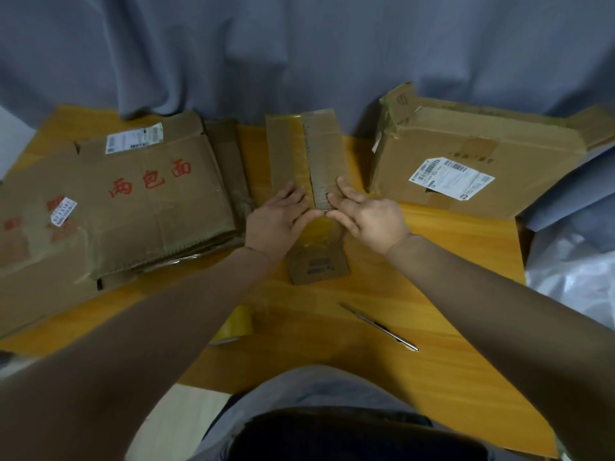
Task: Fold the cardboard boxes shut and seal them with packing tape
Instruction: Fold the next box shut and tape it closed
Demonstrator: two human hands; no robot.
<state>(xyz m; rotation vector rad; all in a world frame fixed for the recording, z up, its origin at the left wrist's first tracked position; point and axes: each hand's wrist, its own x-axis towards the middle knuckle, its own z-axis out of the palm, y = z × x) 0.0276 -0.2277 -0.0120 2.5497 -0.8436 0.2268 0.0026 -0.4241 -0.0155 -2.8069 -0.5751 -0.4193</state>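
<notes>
Small box (324,158) appears light and stiff; hold by flap edges. Left hand (278,216) and right hand (367,218) press it flat-fingered, grasping nothing.

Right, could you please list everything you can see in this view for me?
small box: one, brown, table centre, under both hands
flattened boxes: one stack, brown, left
large box: one, brown, right, white label
tape roll: one, yellow, near front edge, left
metal tool: one, silver, right of the roll
table: one, orange wood, under everything
curtain: one, grey-blue, behind
plastic sheet: one, white, far right
left hand, right hand: two, fingers flat on small box
</notes>
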